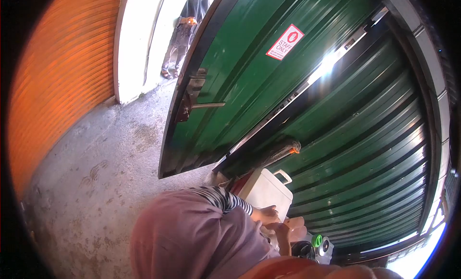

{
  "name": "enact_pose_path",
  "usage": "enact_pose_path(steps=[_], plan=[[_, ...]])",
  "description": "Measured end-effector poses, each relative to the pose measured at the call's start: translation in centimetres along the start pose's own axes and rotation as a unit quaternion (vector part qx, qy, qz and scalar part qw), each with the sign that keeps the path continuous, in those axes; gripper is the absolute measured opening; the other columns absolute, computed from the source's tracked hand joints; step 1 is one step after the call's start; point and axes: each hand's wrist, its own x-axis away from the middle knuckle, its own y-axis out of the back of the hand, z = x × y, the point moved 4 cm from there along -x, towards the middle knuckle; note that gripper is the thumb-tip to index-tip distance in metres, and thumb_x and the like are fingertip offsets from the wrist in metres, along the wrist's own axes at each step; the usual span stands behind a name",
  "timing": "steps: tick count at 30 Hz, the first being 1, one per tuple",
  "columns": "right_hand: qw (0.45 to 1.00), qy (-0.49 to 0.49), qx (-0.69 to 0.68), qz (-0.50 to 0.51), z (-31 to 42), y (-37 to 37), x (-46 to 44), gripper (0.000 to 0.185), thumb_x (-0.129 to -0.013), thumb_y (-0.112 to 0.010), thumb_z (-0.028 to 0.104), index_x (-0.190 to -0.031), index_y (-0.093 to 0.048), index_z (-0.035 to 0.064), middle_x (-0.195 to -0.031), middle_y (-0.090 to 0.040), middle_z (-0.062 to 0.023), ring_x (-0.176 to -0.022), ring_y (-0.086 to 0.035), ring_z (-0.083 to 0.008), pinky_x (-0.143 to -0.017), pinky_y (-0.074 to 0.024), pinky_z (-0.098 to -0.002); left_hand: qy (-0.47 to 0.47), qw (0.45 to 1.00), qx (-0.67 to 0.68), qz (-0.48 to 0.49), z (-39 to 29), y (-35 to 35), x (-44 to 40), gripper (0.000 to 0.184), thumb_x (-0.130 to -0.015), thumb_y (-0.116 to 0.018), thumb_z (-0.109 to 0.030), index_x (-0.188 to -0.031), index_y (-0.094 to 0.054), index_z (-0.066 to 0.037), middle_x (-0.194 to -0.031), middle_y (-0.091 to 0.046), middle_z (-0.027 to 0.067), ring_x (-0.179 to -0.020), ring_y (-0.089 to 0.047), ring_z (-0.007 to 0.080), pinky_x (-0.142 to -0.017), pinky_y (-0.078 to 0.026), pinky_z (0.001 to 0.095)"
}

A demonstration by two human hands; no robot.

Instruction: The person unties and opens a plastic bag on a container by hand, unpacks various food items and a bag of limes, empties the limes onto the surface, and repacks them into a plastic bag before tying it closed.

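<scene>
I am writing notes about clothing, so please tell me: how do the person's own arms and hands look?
The left hand looks ungloved, and its sleeve has dark and white stripes. Mauve cloth drapes beside this sleeve, partly hiding the arm. The right hand also looks ungloved; I cannot make out a sleeve on that side.

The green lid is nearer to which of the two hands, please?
Right: the right hand lies between the green lid and the left hand, which is farther, at the white handled box.
</scene>
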Motion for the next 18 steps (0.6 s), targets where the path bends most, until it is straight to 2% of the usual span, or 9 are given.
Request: enact_pose_path(steps=[3, 6, 8, 9, 11, 13, 15, 18], plan=[[1.000, 0.016, 0.017, -0.017, -0.6, -0.1, 0.1, 0.037, -0.091, -0.061, 0.036, -0.090, -0.072, 0.0013, -0.082, -0.071, -0.0125, -0.076, -0.067, -0.0218, -0.073, -0.0514, -0.0339, 0.062, 0.996, 0.059, 0.036, 0.3, 1.0, 0.3, 0.023, -0.074, -0.070, -0.035, -0.090, -0.067, -0.019, -0.082, -0.068, 0.0030, -0.092, -0.063, 0.0226, -0.082, -0.039, 0.0421], [0.997, 0.031, 0.042, -0.056, -0.1, -0.1, 0.2, 0.037, -0.092, -0.061, 0.037, -0.089, -0.073, 0.0018, -0.081, -0.071, -0.0130, -0.075, -0.067, -0.0221, -0.072, -0.0519, -0.0346, 0.057, 0.995, 0.078, 0.007, 0.2, 1.1, 0.6, 0.026, -0.070, -0.072, -0.028, -0.092, -0.068, -0.017, -0.082, -0.069, 0.0048, -0.092, -0.064, 0.0268, -0.079, -0.044, 0.0440], [0.993, 0.040, 0.057, -0.093, 0.6, 0.1, 0.5, 0.035, -0.093, -0.062, 0.035, -0.087, -0.074, 0.0031, -0.080, -0.072, -0.0130, -0.075, -0.069, -0.0215, -0.070, -0.0530, -0.0354, 0.062, 0.986, 0.154, 0.011, 0.7, 1.0, 0.8, 0.030, -0.066, -0.075, -0.025, -0.094, -0.069, -0.015, -0.082, -0.068, 0.0062, -0.090, -0.064, 0.0298, -0.078, -0.047, 0.0443], [0.997, 0.021, 0.027, -0.063, -0.6, 0.0, 0.1, 0.024, -0.089, -0.066, 0.025, -0.086, -0.074, 0.0022, -0.082, -0.072, -0.0115, -0.077, -0.069, -0.0192, -0.072, -0.0531, -0.0340, 0.063, 0.979, 0.193, 0.013, 0.8, 1.1, 0.9, 0.033, -0.064, -0.076, -0.023, -0.095, -0.069, -0.014, -0.082, -0.068, 0.0069, -0.090, -0.065, 0.0313, -0.078, -0.048, 0.0444], [0.999, -0.018, -0.034, -0.001, -2.3, -0.1, -0.4, 0.006, -0.080, -0.076, 0.005, -0.084, -0.074, 0.0003, -0.085, -0.074, -0.0086, -0.082, -0.068, -0.0146, -0.076, -0.0535, -0.0311, 0.041, 0.985, 0.165, 0.023, 0.7, 1.3, 0.6, 0.034, -0.063, -0.077, -0.020, -0.095, -0.070, -0.014, -0.083, -0.068, 0.0090, -0.089, -0.065, 0.0333, -0.079, -0.050, 0.0441], [1.000, -0.019, 0.008, 0.016, -1.9, -0.1, -0.1, 0.009, -0.082, -0.075, 0.008, -0.087, -0.075, 0.0007, -0.087, -0.073, -0.0070, -0.083, -0.068, -0.0140, -0.076, -0.0533, -0.0302, 0.030, 0.986, 0.159, 0.031, 0.5, 1.3, 0.7, 0.032, -0.063, -0.077, -0.019, -0.093, -0.070, -0.013, -0.085, -0.068, 0.0108, -0.088, -0.065, 0.0341, -0.078, -0.051, 0.0442], [0.998, -0.049, 0.011, 0.031, 2.2, 0.5, 0.7, 0.014, -0.083, -0.075, 0.013, -0.089, -0.075, 0.0012, -0.088, -0.073, -0.0056, -0.083, -0.067, -0.0136, -0.077, -0.0530, -0.0294, 0.030, 0.985, 0.169, 0.037, -0.3, 3.5, 1.2, 0.026, -0.065, -0.076, -0.020, -0.089, -0.070, -0.013, -0.085, -0.067, 0.0124, -0.086, -0.064, 0.0337, -0.076, -0.050, 0.0446], [0.993, -0.097, -0.049, 0.042, 7.8, 1.4, 0.2, 0.020, -0.085, -0.074, 0.021, -0.091, -0.075, 0.0022, -0.089, -0.073, -0.0040, -0.081, -0.065, -0.0133, -0.076, -0.0523, -0.0283, -0.092, 0.994, 0.023, -0.049, -0.6, 2.7, 1.1, 0.020, -0.073, -0.070, -0.026, -0.086, -0.068, -0.011, -0.085, -0.066, 0.0138, -0.080, -0.062, 0.0330, -0.071, -0.049, 0.0440]])
